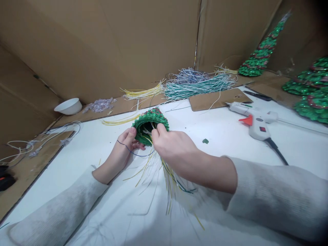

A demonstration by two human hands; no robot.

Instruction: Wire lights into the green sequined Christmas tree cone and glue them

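Observation:
A green decorative cone tree [151, 114] lies on its side, its hollow dark base turned toward me. My left hand [126, 141] grips the left rim of that base, thumb on the edge. At the opening's right side is my right hand [170, 140], its fingers closed around a bundle of thin wires [164, 171] that come out of the hollow. These wires are white, yellow and green, and their loose ends fan down over the white table [102, 212]. One dark blue wire [135, 153] loops across my left wrist. My right fingertips are partly hidden.
A glue gun [258, 123] lies at the right, near a cardboard piece [217, 99] and a dark-handled tool [258, 95]. Bundled wires [200, 85] line the back. Finished trees [261, 58] stand back right. At left are a white bowl [69, 106] and clear beads [99, 105].

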